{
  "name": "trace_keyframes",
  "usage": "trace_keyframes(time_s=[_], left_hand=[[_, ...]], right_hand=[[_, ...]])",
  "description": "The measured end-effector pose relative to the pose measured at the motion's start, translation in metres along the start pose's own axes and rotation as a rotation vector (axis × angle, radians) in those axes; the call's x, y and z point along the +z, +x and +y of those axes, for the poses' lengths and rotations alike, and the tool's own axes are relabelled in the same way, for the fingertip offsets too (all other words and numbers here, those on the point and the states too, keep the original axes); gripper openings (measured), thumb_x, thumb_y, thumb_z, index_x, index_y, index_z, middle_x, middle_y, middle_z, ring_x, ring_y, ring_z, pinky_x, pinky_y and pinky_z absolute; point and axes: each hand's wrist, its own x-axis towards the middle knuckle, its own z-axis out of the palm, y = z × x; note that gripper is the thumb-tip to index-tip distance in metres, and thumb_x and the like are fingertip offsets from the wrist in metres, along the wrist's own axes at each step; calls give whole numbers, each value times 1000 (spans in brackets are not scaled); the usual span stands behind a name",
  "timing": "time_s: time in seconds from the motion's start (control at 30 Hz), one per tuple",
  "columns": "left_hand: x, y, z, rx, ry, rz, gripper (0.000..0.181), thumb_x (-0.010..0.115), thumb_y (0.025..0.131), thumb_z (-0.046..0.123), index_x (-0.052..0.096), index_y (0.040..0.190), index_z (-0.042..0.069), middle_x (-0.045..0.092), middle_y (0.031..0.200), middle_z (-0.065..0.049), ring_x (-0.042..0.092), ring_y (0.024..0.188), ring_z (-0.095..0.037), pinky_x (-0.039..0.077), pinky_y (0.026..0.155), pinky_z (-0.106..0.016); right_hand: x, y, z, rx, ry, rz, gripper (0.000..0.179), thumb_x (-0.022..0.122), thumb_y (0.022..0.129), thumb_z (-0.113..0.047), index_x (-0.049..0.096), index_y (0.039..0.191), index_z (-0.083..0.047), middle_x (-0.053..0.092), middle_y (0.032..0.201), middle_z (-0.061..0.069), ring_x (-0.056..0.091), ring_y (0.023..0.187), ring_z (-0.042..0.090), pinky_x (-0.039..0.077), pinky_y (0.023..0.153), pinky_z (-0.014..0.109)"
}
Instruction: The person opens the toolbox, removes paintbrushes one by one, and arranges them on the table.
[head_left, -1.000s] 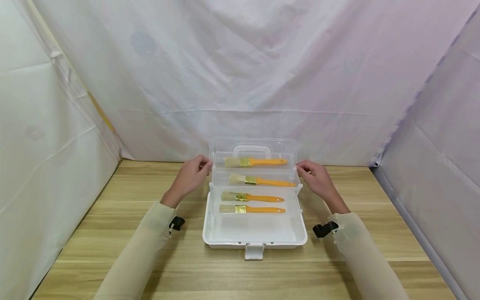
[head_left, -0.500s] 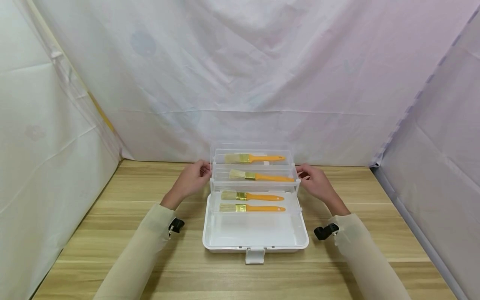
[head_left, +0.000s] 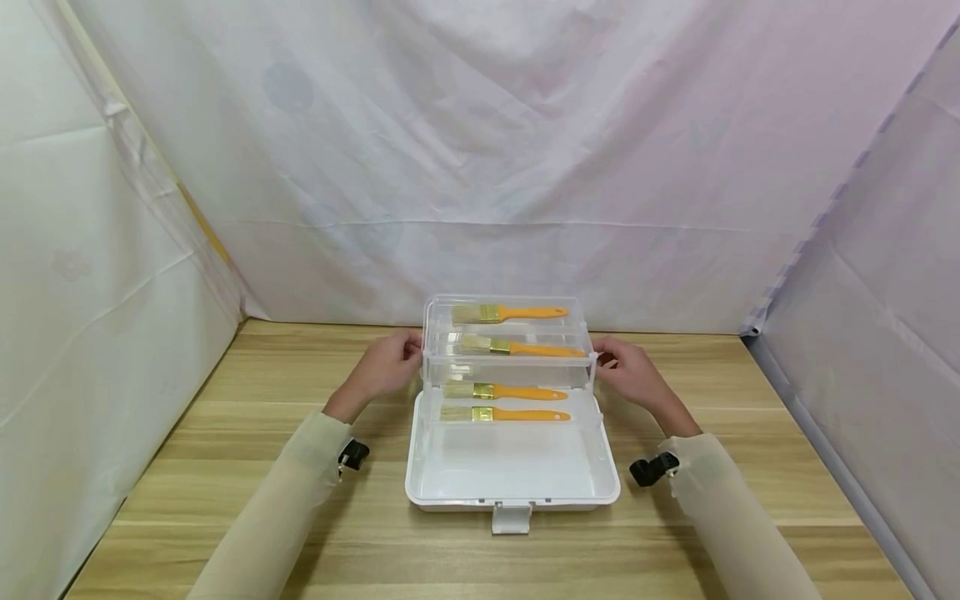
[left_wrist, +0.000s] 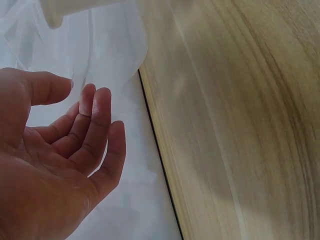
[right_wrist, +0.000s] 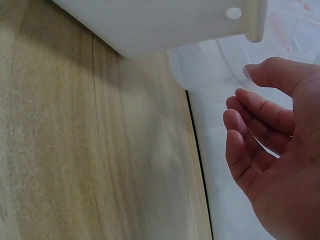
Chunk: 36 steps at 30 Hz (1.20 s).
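Observation:
A white plastic box (head_left: pixel 517 462) stands open on the table, its front latch (head_left: pixel 512 520) hanging down. Clear stepped trays (head_left: pixel 517 368) rise over its back half. Paintbrushes with orange handles lie across them: an uppermost brush (head_left: pixel 536 313), one just below (head_left: pixel 547 350), and two lower brushes (head_left: pixel 531 392) nearer the front. The clear lid (left_wrist: pixel 112 37) is tipped back behind. My left hand (head_left: pixel 386 365) is at the lid's left side, thumb and loosely bent fingers apart. My right hand (head_left: pixel 630 372) mirrors it at the right, a gap between thumb and fingertips (right_wrist: pixel 233 119).
The wooden table (head_left: pixel 315 533) ends just behind the box, where a pale cloth (head_left: pixel 480 167) hangs. More cloth walls stand at left and right. A black wrist camera (head_left: pixel 654 469) sits on each sleeve.
The lid has swung farther back and down, so its white handle no longer shows. The upper trays have shifted back, the box has slid slightly toward me, and both hands have lowered a little.

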Motion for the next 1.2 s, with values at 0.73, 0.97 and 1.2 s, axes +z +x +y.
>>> trace_keyframes(time_s=[0.73,0.97,1.2], left_hand=[[3,-4,-2,1,12,-97,29,58,105,14,68,122,-7,74,107,-13,63,85,-20,57,81,-39],[4,-3,-3,3,21,-97,32,56,105,14,69,125,-7,75,109,-14,66,88,-21,59,86,-42],[5,1,-7,2,13,-103,35,55,105,11,69,129,-10,75,111,-15,66,89,-22,58,87,-43]], right_hand=[[3,-4,3,6,31,-51,19,72,106,-13,77,118,1,75,114,13,69,99,28,57,81,30],[4,-3,6,7,30,-53,19,72,107,-13,78,119,1,75,116,14,69,99,27,57,80,28],[5,0,8,-3,29,-50,19,70,108,-11,78,119,2,75,118,16,68,98,27,56,77,27]])
